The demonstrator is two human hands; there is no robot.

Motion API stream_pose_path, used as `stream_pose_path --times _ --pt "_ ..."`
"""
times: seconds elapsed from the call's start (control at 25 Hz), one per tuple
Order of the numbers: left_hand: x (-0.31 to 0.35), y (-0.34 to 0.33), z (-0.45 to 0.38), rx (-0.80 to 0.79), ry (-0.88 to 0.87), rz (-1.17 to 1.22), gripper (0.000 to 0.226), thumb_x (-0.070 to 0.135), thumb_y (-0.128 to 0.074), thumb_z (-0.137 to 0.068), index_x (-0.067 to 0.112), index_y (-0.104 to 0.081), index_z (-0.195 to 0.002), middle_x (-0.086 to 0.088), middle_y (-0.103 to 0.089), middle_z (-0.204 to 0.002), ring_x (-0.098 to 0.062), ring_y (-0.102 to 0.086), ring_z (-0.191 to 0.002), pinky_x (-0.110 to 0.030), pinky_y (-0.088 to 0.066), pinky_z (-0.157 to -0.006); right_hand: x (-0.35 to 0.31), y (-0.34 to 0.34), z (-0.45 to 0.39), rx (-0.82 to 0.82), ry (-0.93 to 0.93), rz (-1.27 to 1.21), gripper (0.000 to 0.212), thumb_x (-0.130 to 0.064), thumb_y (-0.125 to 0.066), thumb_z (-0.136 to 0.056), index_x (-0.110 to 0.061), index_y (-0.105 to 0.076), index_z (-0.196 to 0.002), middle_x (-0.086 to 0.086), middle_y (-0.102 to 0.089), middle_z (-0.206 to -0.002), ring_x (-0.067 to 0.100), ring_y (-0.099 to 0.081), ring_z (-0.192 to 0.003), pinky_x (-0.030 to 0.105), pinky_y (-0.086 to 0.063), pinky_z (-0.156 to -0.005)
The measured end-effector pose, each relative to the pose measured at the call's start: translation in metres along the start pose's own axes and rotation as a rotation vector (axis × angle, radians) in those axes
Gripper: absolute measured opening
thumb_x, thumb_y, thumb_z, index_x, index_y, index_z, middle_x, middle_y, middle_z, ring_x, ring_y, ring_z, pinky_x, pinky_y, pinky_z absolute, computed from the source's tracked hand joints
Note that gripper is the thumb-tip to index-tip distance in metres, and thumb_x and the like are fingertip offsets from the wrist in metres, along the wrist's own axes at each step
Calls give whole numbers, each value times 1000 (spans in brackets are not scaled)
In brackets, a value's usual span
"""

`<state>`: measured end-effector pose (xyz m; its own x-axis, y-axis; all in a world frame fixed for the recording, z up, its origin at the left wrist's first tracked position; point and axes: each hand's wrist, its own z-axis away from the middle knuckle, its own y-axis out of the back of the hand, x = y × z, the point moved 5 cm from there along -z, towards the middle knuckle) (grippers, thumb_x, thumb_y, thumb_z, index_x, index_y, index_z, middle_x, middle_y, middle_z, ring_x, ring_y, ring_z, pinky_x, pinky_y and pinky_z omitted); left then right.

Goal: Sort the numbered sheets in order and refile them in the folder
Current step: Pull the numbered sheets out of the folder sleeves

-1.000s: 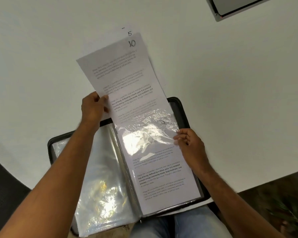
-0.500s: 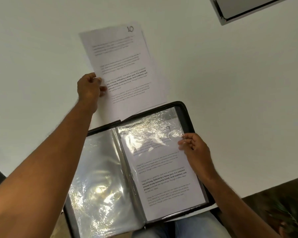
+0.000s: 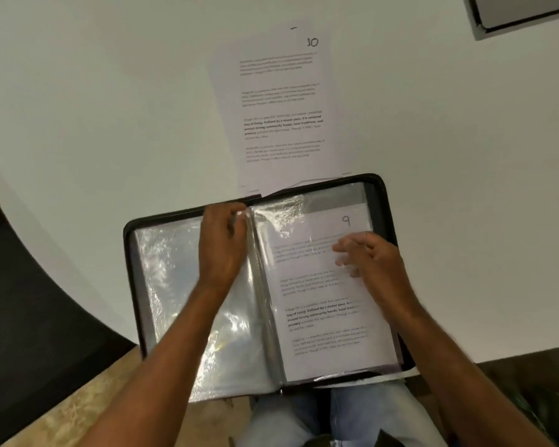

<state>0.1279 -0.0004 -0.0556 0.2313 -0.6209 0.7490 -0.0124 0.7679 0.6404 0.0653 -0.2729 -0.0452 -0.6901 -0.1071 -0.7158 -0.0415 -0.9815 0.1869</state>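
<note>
White tabletop (image 3: 110, 91) supports the open folder (image 3: 376, 195), beyond which sheet 10 (image 3: 281, 104) lies loose, while the left hand (image 3: 221, 250) pinches a sleeve top at the spine and the right hand (image 3: 373, 262) rests flat-fingered on sleeved sheet 9 (image 3: 320, 304); emptying is apparently underway, so sheet 9 probably needs extraction.

Surface: a white table (image 3: 110, 91) with a curved near edge is carrying everything.
Sheet: a printed sheet marked 10 (image 3: 281, 108) is lying flat on the table, with another sheet's edge peeking out beneath it.
Folder: a black open folder (image 3: 376, 191) is resting on the near edge, partly overhanging it and overlapping the sheet's bottom.
Far corner: a grey flat object (image 3: 523, 14) is lying there, cropped.
</note>
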Motion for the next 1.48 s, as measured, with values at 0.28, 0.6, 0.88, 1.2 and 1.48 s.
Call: stream_pose_path --times 0.28,0.6,0.88,1.2,1.48 --pt "-33 0 85 -80 213 160 18 23 -60 -101 24 -69 -116 16 -66 -108 -6 -65 -97 -28 -54 -86 -33 -63 29 -282 6 -145 22 -26 -60 -100 -10 -75 -104 0 -78 -106 15 -73 -102 35 -50 -93" --pt "-51 34 116 -78 638 535 34 40 -44 -108 20 -72 -111 -1 -76 -98 -10 -73 -83 -30 -51 -72 -22 -149 46 -464 -95 -349 18 -28 -56 -102 -15 -69 -103 3 -78 -112 12 -71 -113 38 -39 -106" --pt "-90 70 122 -25 708 598 58 56 -28 -108 17 -68 -122 1 -77 -110 -27 -74 -99 -43 -52 -90 -4 -204 54 -528 -74 -248 38 -40 -60 -96 -16 -73 -122 -7 -71 -127 5 -61 -123 16 -39 -87" --pt "-110 88 130 58 683 476 57 63 -33 -104 20 -67 -121 -6 -75 -105 -21 -72 -87 -40 -56 -77 8 -182 41 -352 323 188 21 -21 -63 -100 -20 -69 -121 -10 -68 -127 2 -61 -117 28 -52 -101" --pt "-135 98 131 182 636 84 15 35 -65 -99 24 -74 -96 14 -71 -84 1 -65 -79 -33 -56 -82 20 -80 -1 11 621 712 51 -21 -63 -98 -18 -46 -145 4 -48 -150 16 -43 -135 41 -38 -116"
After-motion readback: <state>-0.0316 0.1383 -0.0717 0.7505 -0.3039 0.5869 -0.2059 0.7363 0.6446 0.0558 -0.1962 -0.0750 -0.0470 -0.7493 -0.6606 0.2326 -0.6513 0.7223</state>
